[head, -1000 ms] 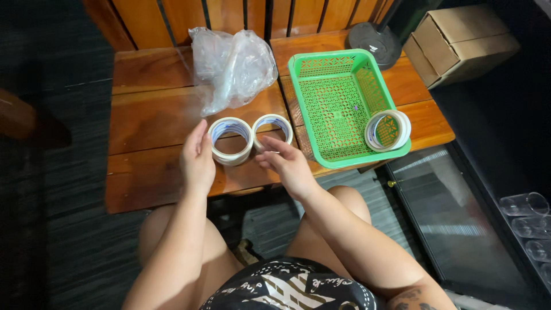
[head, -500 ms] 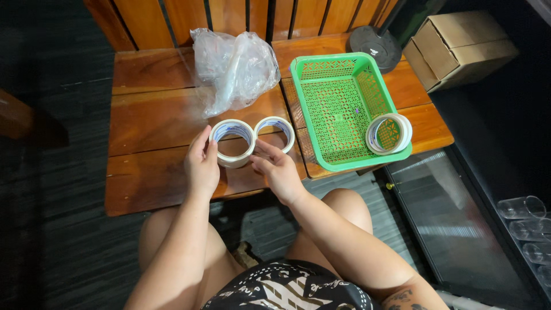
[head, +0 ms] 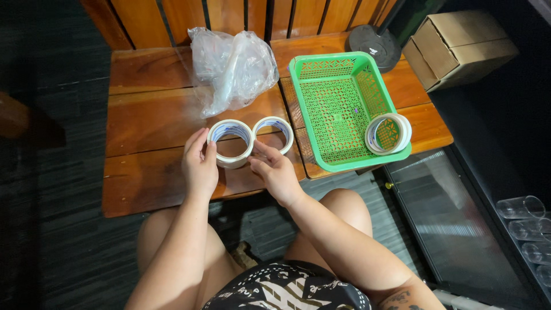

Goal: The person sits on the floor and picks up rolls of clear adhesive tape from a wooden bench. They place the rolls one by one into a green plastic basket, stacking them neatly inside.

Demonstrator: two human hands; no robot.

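Near tape roll (head: 231,142) at frame centre-left, on wooden table (head: 155,120), touching second tape roll (head: 275,133) to its right. Left hand (head: 199,165) wraps near roll's left side, fingers clamped on it. Right hand (head: 276,171) just below both rolls, fingertips at their junction; grip unclear. Crumpled clear plastic bag (head: 232,68) above. Green basket (head: 336,63) right of centre, third tape roll (head: 388,133) in its lower right corner. Cardboard box (head: 459,46) upper right.

— How's my feed? I see bright overhead light on the wooden table (head: 149,120), glare off the plastic bag (head: 232,66).
— Sharp in the middle. The floor (head: 51,115) goes dim, and edges bow slightly.
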